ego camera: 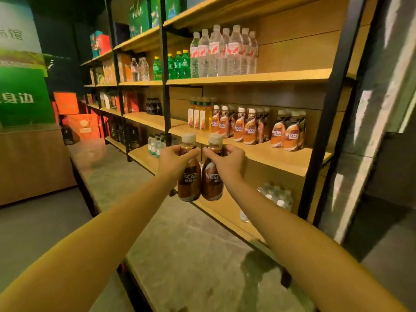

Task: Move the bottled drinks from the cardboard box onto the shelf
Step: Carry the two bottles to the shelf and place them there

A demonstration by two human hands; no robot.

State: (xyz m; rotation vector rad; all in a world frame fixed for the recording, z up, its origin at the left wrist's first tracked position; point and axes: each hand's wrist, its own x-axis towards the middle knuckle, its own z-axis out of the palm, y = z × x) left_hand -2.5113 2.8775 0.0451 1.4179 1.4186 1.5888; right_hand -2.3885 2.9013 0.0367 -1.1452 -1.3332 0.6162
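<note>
Single view, worn on the head. Looks forward and a little down, wide-angle, straight lines bowed toward the edges. Faces the shelf (281, 158) obliquely from close by: nearest at right, receding leftward and away into the room.

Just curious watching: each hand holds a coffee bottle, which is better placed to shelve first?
Probably the right hand: its bottle is nearer the matching coffee bottles and the bare shelf board before them.
</note>
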